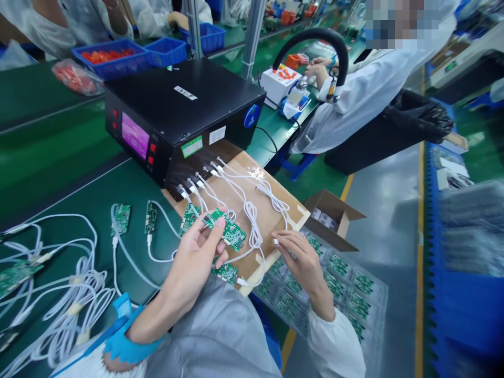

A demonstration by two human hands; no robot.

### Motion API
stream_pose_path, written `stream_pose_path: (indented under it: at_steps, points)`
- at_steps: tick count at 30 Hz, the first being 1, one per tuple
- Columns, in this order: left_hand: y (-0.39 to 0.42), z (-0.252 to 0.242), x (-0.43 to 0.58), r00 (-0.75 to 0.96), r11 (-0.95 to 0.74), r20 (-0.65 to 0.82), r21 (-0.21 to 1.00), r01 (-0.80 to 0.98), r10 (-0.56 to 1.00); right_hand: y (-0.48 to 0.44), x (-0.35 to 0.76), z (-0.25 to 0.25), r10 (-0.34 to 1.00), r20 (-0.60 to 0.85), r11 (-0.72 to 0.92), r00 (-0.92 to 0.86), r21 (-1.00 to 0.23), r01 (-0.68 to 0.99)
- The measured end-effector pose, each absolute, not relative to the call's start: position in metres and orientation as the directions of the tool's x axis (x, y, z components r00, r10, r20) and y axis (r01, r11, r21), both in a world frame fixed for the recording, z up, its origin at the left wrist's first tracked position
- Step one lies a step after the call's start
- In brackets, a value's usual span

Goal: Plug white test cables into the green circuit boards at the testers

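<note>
Fingers of your left hand [197, 252] pinch a green board [225, 229] by its edges over the cardboard [271, 218]; it looks light, stiff, fragile, so keep to the rims. Your right hand [301, 260] grips a white plug [275, 241].

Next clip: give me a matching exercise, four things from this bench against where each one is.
Things:
1. left hand
2. right hand
3. black tester box
4. blue bin of red parts

Places:
A. at the cardboard sheet's near edge, above a tray of green boards
B. far side of the bench, behind the box
C. holding a green circuit board
D. middle of the bench, white cables plugged into its front

Pairs: 1-C, 2-A, 3-D, 4-B
</note>
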State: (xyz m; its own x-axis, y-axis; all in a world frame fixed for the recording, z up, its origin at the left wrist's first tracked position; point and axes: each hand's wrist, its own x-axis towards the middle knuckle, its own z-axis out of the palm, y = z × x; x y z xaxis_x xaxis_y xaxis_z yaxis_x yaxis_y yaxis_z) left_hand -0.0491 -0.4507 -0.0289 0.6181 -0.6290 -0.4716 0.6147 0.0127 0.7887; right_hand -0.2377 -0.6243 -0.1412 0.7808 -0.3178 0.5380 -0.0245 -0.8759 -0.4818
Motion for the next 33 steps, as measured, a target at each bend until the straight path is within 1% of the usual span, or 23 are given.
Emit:
stream_pose_path:
  at_steps: [3,6,8,13,19,25,30,33]
  points:
    - [-0.458,-0.037,-0.054,0.620,0.002,-0.443,0.812,0.583,-0.648,-0.611,-0.224,-0.136,-0.352,0.619,-0.869,0.702,-0.495,0.001]
    - [-0.461,-0.044,-0.056,0.606,-0.027,-0.416,0.838,0.546,-0.678,-0.594,-0.208,-0.132,-0.348,0.637,-0.861,0.688,-0.508,0.035]
    - [-0.461,-0.046,-0.057,0.608,-0.039,-0.401,0.853,0.520,-0.685,-0.584,-0.200,-0.131,-0.369,0.645,-0.847,0.670,-0.530,0.043]
    - [-0.458,-0.048,-0.056,0.626,-0.030,-0.383,0.867,0.498,-0.679,-0.573,-0.196,-0.130,-0.450,0.638,-0.794,0.625,-0.607,0.048]
    - [-0.456,-0.051,-0.055,0.640,-0.005,-0.365,0.871,0.491,-0.676,-0.570,-0.195,-0.125,-0.468,0.639,-0.781,0.611,-0.623,0.054]
    - [-0.453,-0.056,-0.056,0.631,0.011,-0.360,0.863,0.505,-0.688,-0.567,-0.192,-0.122,-0.447,0.631,-0.771,0.634,-0.631,0.084]
    - [-0.451,-0.055,-0.053,0.637,0.009,-0.388,0.850,0.527,-0.666,-0.568,-0.193,-0.120,-0.486,0.608,-0.738,0.628,-0.670,0.079]
    - [-0.451,-0.054,-0.054,0.639,0.019,-0.381,0.850,0.526,-0.669,-0.567,-0.192,-0.118,-0.490,0.609,-0.728,0.624,-0.679,0.091]
